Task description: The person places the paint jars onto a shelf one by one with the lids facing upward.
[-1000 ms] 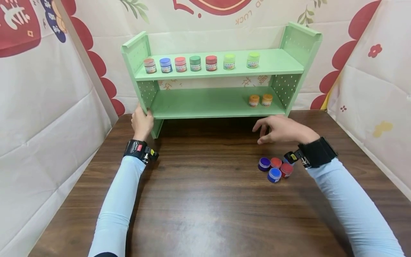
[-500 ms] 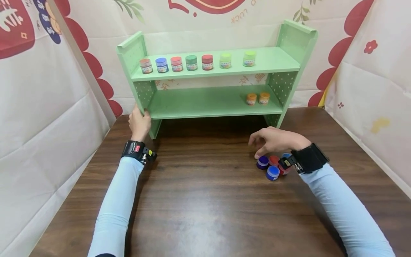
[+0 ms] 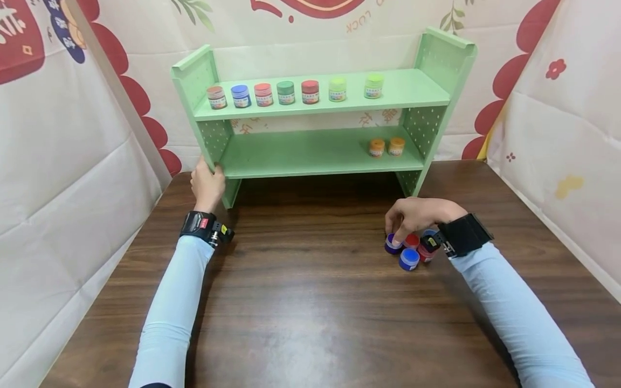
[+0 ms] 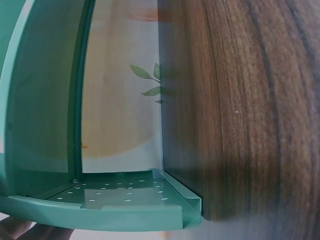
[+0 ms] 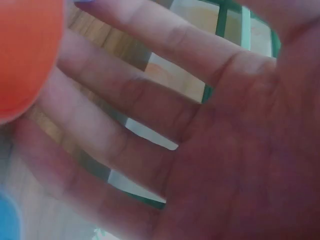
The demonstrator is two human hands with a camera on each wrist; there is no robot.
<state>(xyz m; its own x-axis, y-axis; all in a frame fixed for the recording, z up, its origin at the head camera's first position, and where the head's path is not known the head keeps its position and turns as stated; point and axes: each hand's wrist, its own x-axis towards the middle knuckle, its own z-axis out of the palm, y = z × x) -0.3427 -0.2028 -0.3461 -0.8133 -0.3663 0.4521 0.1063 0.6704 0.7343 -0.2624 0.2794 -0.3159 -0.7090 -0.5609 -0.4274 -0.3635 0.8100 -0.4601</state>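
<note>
My left hand point(image 3: 207, 186) grips the lower left side panel of a light green two-tier shelf point(image 3: 315, 177). In the left wrist view, a bit of the fingers point(image 4: 47, 232) shows at that perforated panel point(image 4: 125, 195). At the right of the table, my right hand point(image 3: 418, 214) pinches a small dark violet-blue paint jar point(image 3: 391, 248) between thumb and fingers. Close beside it stand a red-orange jar point(image 3: 411, 241), a bright blue jar point(image 3: 409, 260), a darker red jar point(image 3: 426, 254) and a partly hidden blue jar point(image 3: 429, 233). The right wrist view shows spread fingers and the palm, blurred.
On the upper tier several paint jars stand in a row, from a brownish one point(image 3: 216, 97) to a light green one point(image 3: 373, 86). Two orange-yellow jars point(image 3: 376, 148) sit at the right of the lower tier. Printed cloth point(image 3: 310, 54) hangs behind the wooden table point(image 3: 291, 302).
My right hand has come down from in front of the shelf to the jar cluster and taken hold of the dark violet-blue jar. My left hand stays on the shelf; the view shifts slightly.
</note>
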